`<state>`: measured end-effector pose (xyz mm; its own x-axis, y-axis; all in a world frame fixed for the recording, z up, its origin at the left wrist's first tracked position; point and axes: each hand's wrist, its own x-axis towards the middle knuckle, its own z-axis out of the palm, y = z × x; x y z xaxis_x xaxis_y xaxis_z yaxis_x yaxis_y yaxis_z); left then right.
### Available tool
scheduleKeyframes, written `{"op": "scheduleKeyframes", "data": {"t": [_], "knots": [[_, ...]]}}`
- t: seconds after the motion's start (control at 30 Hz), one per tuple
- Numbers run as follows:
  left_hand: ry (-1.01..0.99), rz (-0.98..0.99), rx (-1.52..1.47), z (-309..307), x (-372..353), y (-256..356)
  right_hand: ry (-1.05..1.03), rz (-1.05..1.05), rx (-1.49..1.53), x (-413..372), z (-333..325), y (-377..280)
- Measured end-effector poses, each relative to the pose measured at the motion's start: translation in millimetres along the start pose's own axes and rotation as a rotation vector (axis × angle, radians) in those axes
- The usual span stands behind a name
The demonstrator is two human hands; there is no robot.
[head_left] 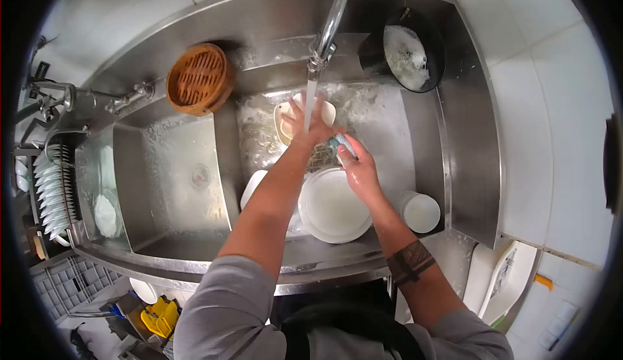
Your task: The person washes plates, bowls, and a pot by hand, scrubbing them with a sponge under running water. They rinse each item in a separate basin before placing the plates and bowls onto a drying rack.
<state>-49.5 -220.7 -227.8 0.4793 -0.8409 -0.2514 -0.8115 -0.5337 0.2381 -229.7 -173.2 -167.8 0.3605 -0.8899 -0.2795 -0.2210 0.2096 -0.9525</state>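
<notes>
Fingers spread, my left hand (310, 125) reaches under the stream of water from the tap. It is over a white squarish dish (329, 111) in the sink basin; whether it touches the dish is hard to see. Close beside it, my right hand (361, 168) is closed around a blue-green scrubbing sponge (340, 143). Below the hands sits a stack of white round plates (334, 207). Another white dish (252, 188) is partly hidden behind my left forearm.
The metal tap (332, 26) arches over the basin. A bamboo steamer (198, 80) stands on the divider at back left, and a black pan (405, 55) with suds leans at back right. Stacked white bowls (422, 213) stand right; racked plates (55, 194) are far left.
</notes>
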Motion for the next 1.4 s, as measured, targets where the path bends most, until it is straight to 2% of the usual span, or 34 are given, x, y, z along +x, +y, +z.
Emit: {"op": "scheduleKeyframes", "data": {"t": [0.03,0.17,0.23,0.3,0.37,0.43,0.47,0.5,0.53,0.57,0.6,0.63,0.67,0.7,0.73,0.77,0.8,0.83,0.87,0.9,0.97,1.0,1.03,1.07,1.1,1.13,1.17,1.2,1.23,1.27,1.3,1.33,1.37,1.4], "knots": [[-0.085,0.175,0.200,6,0,4,0.002,0.046,0.046,0,-6,0],[-0.260,0.156,0.337,-35,1,-13,0.025,0.103,0.092,-19,-45,5],[-0.254,0.146,0.296,-41,11,-25,0.042,0.235,0.122,-26,-70,9],[-0.424,-0.088,0.114,-51,25,-32,0.090,0.259,0.140,-30,-83,7],[-0.408,-0.050,0.087,-20,60,-60,0.127,0.275,0.154,-32,-86,2],[-0.388,-0.015,0.064,-28,66,-74,0.087,0.313,0.270,-33,-82,-4],[-0.552,-0.073,-0.587,-32,61,-81,0.085,0.308,0.278,-31,-79,-7],[-0.686,-0.126,-1.246,-40,56,-88,0.027,0.157,0.109,-27,-74,-9],[-0.742,-0.315,-1.340,-42,52,-96,-0.012,-0.054,-0.026,-21,-63,-13],[-0.733,-0.311,-1.338,-39,47,-99,-0.023,-0.268,-0.156,-15,-52,-16],[-0.798,-0.265,-1.613,-50,24,-86,-0.014,-0.542,-0.250,-9,-31,-23],[-0.863,-0.210,-1.888,-53,4,-72,-0.036,-0.602,-0.373,-9,-9,-35],[-1.059,0.003,-2.245,-19,-1,-67,-0.057,-0.660,-0.498,-12,10,-50],[-1.145,0.128,-2.423,1,-16,-55,-0.054,-0.663,-0.500,-7,21,-66],[-1.262,0.260,-2.584,21,-32,-43,-0.133,-0.667,-0.744,4,29,-84],[-1.101,0.064,-2.600,17,-65,-22,-0.216,-0.662,-0.988,21,34,-97],[-0.936,-0.130,-2.598,2,-88,-11,-0.369,-0.334,-0.892,59,33,-108],[-1.023,0.049,-2.619,-29,-108,-6,-0.514,0.000,-0.778,83,30,-107],[-1.003,0.306,-2.618,-45,-118,-3,-0.519,0.008,-0.775,81,25,-83],[-0.966,0.557,-2.610,-61,-127,0,-0.437,0.184,-0.393,84,19,-54],[-0.702,0.307,-2.695,-52,-109,-12,-0.355,0.335,-0.029,66,35,-34],[-0.428,0.050,-2.648,-30,-87,-21,-0.095,-0.059,-0.229,27,61,-23],[-0.102,-0.202,-2.406,-1,-68,-29,0.165,-0.448,-0.408,-5,83,-13],[0.159,-0.402,-1.870,8,-65,-30,0.191,-0.438,-0.470,-18,88,-30],[0.236,-0.508,-1.164,-14,-79,-28,0.216,-0.427,-0.531,-31,92,-45],[0.210,-0.543,-0.804,-47,-96,-31,0.175,-0.336,-0.540,-17,85,-39],[0.135,-0.462,-0.948,-41,-99,-58,0.142,-0.242,-0.544,-3,75,-37],[0.051,-0.390,-1.092,-35,-102,-84,0.021,0.042,-0.693,-6,53,-83],[-0.123,-0.235,-1.384,-32,-106,-103,0.135,-0.137,-0.798,-2,45,-74],[-0.203,-0.088,-1.538,-29,-117,-102,0.121,-0.095,-0.799,1,48,-75],[-0.213,-0.084,-1.535,-32,-124,-94,0.107,-0.053,-0.803,2,51,-76],[-0.290,-0.201,-1.793,-40,-131,-81,0.143,-0.230,-1.014,2,67,-50],[-0.369,-0.321,-2.048,-45,-131,-70,0.039,-0.243,-0.932,2,88,-30],[-0.350,-0.183,-2.056,-41,-126,-64,-0.065,-0.246,-0.845,2,108,-13]]}}
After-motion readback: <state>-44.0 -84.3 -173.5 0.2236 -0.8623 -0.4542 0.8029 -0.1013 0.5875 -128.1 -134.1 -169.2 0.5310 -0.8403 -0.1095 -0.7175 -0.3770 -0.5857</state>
